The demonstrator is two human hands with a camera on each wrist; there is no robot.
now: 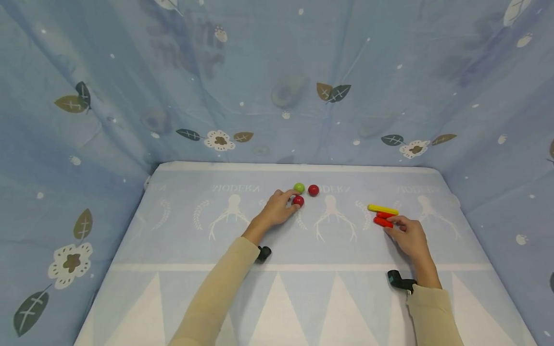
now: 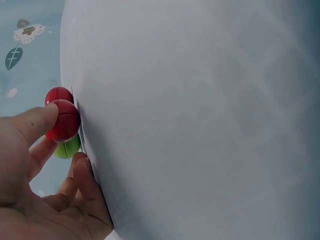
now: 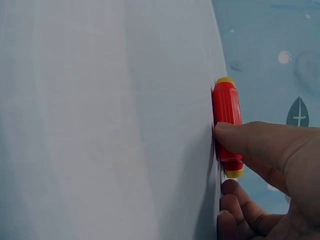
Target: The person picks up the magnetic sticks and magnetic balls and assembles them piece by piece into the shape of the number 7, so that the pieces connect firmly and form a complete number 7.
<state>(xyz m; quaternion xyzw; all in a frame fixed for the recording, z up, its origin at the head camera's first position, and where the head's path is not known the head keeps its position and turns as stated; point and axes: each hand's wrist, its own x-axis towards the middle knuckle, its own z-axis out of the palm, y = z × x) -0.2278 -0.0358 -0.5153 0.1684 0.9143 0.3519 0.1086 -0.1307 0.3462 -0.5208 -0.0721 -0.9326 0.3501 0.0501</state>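
With thumb and forefinger, my left hand (image 1: 277,209) pinches a glossy red ball (image 1: 298,201) on the table; a thin seam runs around it in the left wrist view. Just behind it sits a green ball (image 1: 299,188), and a second red ball (image 1: 313,190) lies to the right. My right hand (image 1: 409,236) pinches the nearest red stick (image 1: 383,222), which in the right wrist view is a ribbed red body (image 3: 226,102) with yellow ends. Another red stick (image 1: 385,215) lies close behind, partly covered by the fingers, and a yellow stick (image 1: 383,209) lies beyond that.
The pale printed cloth (image 1: 303,307) covers the table. Blue patterned curtains (image 1: 277,72) rise at its back and sides. Dark wrist-worn devices (image 1: 400,281) jut out near both sleeves.
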